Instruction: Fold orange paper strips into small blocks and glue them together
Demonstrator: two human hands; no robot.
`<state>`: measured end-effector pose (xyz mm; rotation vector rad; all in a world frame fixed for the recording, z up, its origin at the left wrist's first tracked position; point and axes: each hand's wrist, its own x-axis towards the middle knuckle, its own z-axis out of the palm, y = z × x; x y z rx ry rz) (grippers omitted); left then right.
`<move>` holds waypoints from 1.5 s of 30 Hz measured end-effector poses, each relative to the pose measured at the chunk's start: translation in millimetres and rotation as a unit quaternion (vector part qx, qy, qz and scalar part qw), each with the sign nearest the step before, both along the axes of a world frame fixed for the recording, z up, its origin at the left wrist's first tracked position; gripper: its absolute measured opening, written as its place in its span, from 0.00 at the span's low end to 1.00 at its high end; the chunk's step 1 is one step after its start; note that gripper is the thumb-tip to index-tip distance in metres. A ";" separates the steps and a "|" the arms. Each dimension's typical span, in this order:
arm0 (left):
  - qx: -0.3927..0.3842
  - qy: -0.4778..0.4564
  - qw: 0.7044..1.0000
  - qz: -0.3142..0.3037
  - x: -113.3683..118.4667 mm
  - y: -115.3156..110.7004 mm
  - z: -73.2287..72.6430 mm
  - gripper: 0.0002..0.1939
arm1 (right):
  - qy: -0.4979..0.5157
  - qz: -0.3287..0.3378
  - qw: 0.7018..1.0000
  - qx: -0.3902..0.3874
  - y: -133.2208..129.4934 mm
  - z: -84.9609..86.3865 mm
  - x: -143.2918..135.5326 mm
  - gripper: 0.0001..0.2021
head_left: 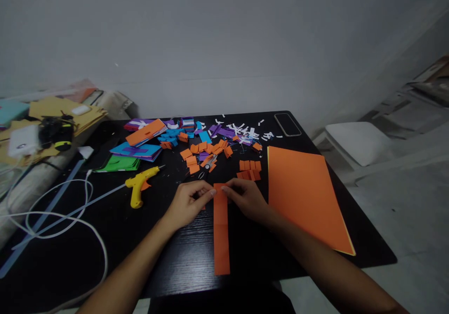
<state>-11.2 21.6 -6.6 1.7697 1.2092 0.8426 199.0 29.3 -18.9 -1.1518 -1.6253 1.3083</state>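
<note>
A long orange paper strip (221,239) hangs down toward the table's front edge, with faint crease lines across it. My left hand (187,201) pinches its upper left edge between thumb and fingers. On the opposite side, my right hand (247,199) grips the upper right corner, thumb on top. Just beyond my hands lie scissors (206,166), partly among small folded orange paper pieces (192,159). More folded orange strips (249,165) rest beyond my right hand.
Orange sheets (301,192) lie at the right, near a phone (287,124). To the left are a yellow glue gun (139,183), a white cable (101,244) and stacked coloured papers (136,151). White paper scraps (242,129) litter the back of the black table (175,272).
</note>
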 end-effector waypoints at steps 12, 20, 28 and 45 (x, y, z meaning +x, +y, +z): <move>0.170 0.077 0.981 -0.048 -6.0 -2.3 -0.4 0.12 | 0.041 0.019 0.998 -0.037 1.2 1.4 -0.9 0.18; 0.126 0.048 0.991 -0.018 -3.1 -3.6 -0.3 0.13 | 0.043 0.015 0.999 -0.029 1.1 5.1 0.0 0.18; 0.024 -0.045 0.998 0.033 5.3 -1.9 1.9 0.15 | 0.047 0.003 0.999 -0.028 0.0 6.3 -0.8 0.17; 0.006 -0.082 0.994 0.069 10.0 -5.4 1.9 0.14 | 0.048 -0.015 0.999 -0.022 -2.6 5.8 -3.8 0.16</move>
